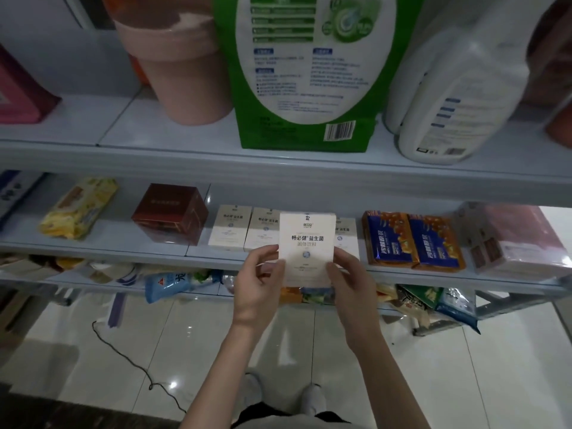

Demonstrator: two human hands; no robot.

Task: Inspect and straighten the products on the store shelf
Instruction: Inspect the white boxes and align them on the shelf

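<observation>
a pale grey metal store shelf [123,243] runs across the view in tiers above a glossy white tiled floor [161,342], where a thin black cable [123,354] trails. on the upper tier [154,131] stand a pink plastic bucket [185,72], a tall green and white printed bag [309,72] with its barcode at the front edge, and a white plastic jug [458,97] near the right end. on the middle tier, from left to right, lie a yellow wrapped packet [79,207], a dark red cardboard cube box [170,212], a row of upright white and beige cartons [230,227], two blue and orange boxes [414,239] touching side by side, and a pink film-wrapped pack [510,236] at the right end. the small white cardboard box with black printed characters [306,243] is off the shelf, held up just in front of the middle tier's front edge and covering part of the carton row. it stands upright, its long axis vertical, its printed face turned toward the person with the text right way up. the left hand [260,286] pinches its lower left edge, thumb on the front and fingers curled behind; the right hand [353,283] grips the lower right edge the same way, so both hands are closed firmly on the box. soft bags [173,283] crowd the lowest tier behind the wrists.
</observation>
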